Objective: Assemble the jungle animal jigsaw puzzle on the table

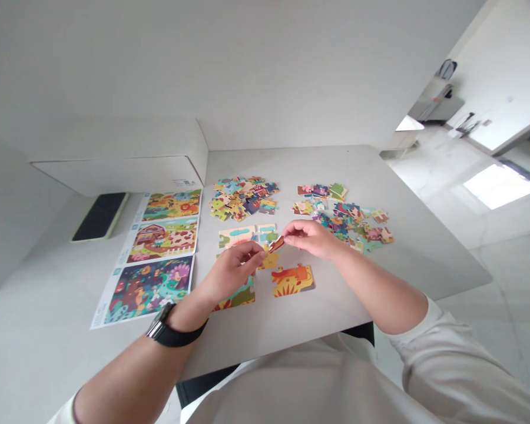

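Between my two hands a small puzzle piece (276, 244) with red and orange on it is held tilted above the table. My right hand (311, 237) pinches its upper right end. At its lower left end are the closed fingertips of my left hand (238, 266). Under and around the hands lie joined puzzle sections: a pale one with blue clouds (237, 235), a green and orange one (242, 294) partly hidden by my left hand, and a yellow and orange one (292, 280) lying apart to the right. A small yellow section (270, 261) shows between the hands.
Loose puzzle pieces lie in a pile (242, 197) behind my hands and in another pile (342, 221) to the right. A printed picture sheet (159, 247) lies at the left, beside a phone (100, 217). A white box (115, 171) stands at the back left.
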### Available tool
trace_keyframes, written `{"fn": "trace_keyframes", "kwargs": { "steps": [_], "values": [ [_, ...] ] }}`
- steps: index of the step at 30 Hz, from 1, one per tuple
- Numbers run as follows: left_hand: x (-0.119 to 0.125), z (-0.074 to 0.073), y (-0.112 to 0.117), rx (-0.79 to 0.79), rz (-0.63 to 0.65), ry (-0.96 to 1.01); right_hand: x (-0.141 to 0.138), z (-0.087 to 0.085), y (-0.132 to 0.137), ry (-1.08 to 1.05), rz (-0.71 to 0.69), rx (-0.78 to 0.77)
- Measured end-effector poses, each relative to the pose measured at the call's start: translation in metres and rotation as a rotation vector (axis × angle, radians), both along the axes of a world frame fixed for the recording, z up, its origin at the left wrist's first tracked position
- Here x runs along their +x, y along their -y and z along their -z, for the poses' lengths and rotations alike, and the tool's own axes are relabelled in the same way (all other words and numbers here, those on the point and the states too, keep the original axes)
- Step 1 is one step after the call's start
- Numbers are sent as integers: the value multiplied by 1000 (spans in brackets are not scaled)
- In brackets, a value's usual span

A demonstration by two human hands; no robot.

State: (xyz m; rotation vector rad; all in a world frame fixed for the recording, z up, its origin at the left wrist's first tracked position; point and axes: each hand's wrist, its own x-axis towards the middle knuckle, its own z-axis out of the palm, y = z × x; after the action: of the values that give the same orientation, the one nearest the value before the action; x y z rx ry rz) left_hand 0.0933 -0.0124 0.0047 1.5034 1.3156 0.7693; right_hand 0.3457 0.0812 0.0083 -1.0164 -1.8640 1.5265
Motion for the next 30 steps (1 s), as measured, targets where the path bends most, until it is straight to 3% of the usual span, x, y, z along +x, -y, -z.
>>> {"fn": "trace_keyframes", "kwargs": {
  "steps": [7, 10, 14, 23, 30],
  "values": [
    [0, 0, 2, 14, 15, -1, 61, -17, -52, -8, 451, 157],
    [-1, 3, 2, 12, 24, -14, 91, -12, -76, 16, 645, 212],
    [-1, 4, 1, 13, 33, -34, 115, 3, -98, 134, 784, 234],
    [-2, 5, 1, 29, 35, -29, 114, 32, -112, 450, 669, 336],
    [-2, 7, 1, 5, 45, -60, 97, 34, -113, 483, 488, 306]
  ]
}}
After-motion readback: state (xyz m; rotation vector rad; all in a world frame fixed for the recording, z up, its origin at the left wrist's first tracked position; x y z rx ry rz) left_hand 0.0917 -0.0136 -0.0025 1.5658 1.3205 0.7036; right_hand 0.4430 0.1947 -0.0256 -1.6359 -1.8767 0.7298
